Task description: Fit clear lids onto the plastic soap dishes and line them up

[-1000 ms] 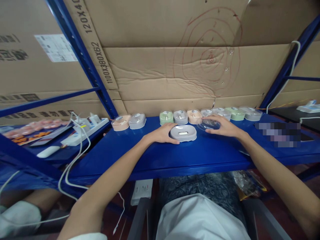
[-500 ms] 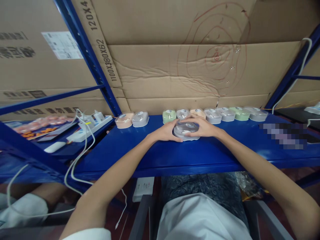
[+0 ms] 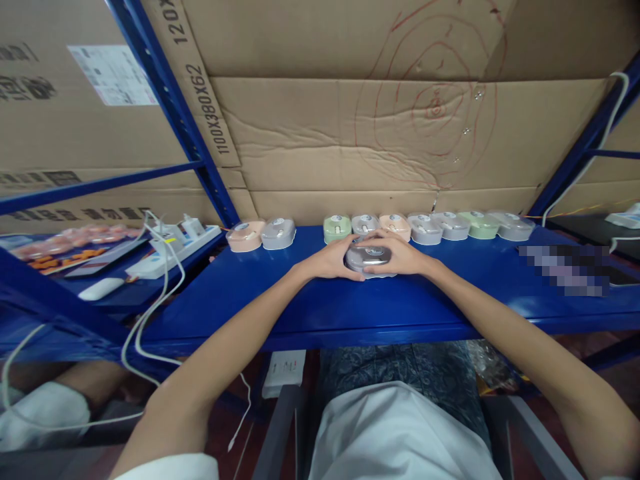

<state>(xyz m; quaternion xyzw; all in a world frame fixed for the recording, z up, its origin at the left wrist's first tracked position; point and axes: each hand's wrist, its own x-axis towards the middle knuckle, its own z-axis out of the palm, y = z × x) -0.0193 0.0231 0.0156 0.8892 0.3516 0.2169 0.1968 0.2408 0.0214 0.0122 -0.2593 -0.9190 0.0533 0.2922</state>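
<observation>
A small grey case with a clear lid (image 3: 369, 257) rests on the blue shelf (image 3: 310, 300) in front of me. My left hand (image 3: 330, 261) clasps its left side and my right hand (image 3: 403, 257) clasps its right side, fingers curled over the lid. Behind it, against the cardboard, runs a row of similar closed cases: a peach one (image 3: 244, 235) and a grey one (image 3: 278, 233) to the left, then a green case (image 3: 335, 228) and several more in grey, peach and green out to the right (image 3: 511, 226).
A white power strip (image 3: 173, 251) with plugs and trailing white cables lies on the left shelf, beside flat orange packets (image 3: 75, 245). Blue rack posts (image 3: 170, 113) stand left and right. Cardboard boxes (image 3: 380, 133) wall off the back. Another person's leg shows at lower left.
One second ago the grey base lay open under my left hand and my right hand held the clear lid beside it. The lid now sits on the base, both hands pressing around it.
</observation>
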